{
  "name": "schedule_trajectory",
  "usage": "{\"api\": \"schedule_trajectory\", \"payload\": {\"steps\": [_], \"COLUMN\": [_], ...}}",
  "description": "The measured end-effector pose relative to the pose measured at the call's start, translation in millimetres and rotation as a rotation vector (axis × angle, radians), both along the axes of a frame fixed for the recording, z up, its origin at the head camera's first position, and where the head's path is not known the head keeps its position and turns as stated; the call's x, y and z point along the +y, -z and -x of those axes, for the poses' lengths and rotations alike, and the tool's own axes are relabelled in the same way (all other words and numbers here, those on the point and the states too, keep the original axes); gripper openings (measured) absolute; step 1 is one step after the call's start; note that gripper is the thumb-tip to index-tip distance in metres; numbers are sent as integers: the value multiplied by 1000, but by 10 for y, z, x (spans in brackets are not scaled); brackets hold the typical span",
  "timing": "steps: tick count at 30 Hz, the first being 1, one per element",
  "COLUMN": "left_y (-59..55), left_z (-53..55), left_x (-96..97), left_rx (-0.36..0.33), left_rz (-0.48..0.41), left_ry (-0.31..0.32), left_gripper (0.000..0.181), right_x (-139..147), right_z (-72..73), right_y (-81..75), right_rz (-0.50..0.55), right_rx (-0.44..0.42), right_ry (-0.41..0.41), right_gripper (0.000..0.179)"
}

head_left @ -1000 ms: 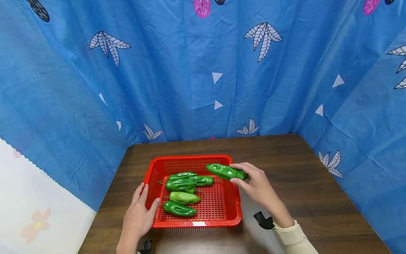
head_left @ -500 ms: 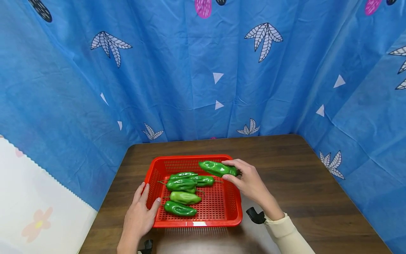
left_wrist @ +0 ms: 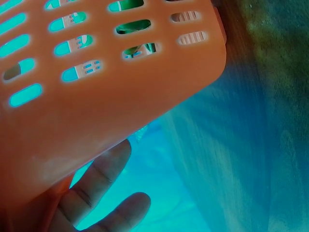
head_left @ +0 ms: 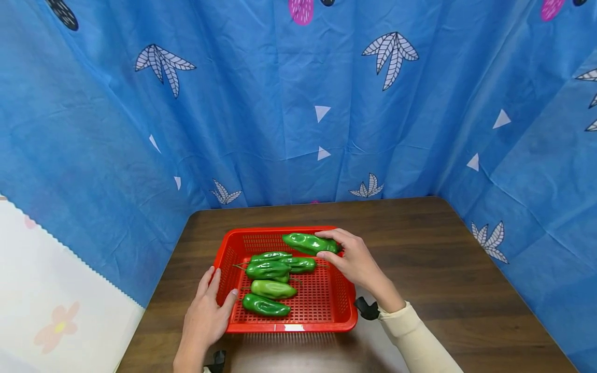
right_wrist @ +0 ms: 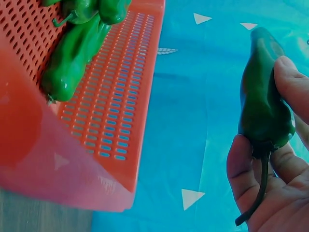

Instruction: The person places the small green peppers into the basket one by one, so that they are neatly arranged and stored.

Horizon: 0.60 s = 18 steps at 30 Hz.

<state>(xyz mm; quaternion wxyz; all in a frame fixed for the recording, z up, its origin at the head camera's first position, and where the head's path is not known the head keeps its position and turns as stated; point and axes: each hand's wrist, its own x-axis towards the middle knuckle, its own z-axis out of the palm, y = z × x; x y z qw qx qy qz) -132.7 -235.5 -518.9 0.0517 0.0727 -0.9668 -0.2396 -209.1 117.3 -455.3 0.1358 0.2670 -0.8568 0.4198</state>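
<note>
My right hand (head_left: 354, 259) pinches a dark green pepper (head_left: 305, 242) between thumb and fingers, above the back right part of a red plastic basket (head_left: 291, 328). The right wrist view shows the held pepper (right_wrist: 263, 92) with its stem hanging down past the fingers. Several more green peppers (head_left: 266, 305) lie in the left half of the basket, one of them a lighter green pepper (head_left: 272, 289). At the basket's left side rests my left hand (head_left: 205, 316), fingers fairly straight along the rim and thumb near the front left corner. In the left wrist view, the basket wall (left_wrist: 116, 101) partly hides its fingers (left_wrist: 123, 210).
The basket stands on a dark wooden table (head_left: 448, 285), whose surface extends to its right. A blue patterned curtain (head_left: 280, 103) hangs behind the table and along both sides. White cloth (head_left: 60, 290) with a flower print shows at the lower left.
My right hand has carried the pepper leftward and slightly farther back, from the basket's right edge to above its inside. The left hand and the peppers in the basket have stayed put.
</note>
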Motion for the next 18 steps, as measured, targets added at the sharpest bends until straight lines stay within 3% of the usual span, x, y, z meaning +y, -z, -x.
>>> {"api": "schedule_trajectory", "payload": {"steps": [18], "left_y": [8], "left_z": [-5], "left_x": [-1], "left_rx": [12], "left_rz": [-8], "left_ry": [-2], "left_gripper": [78], "right_x": [-313], "right_z": [173], "right_y": [40], "right_rz": [105], "right_rx": [-91], "right_ry": [-103], "right_gripper": [42]}}
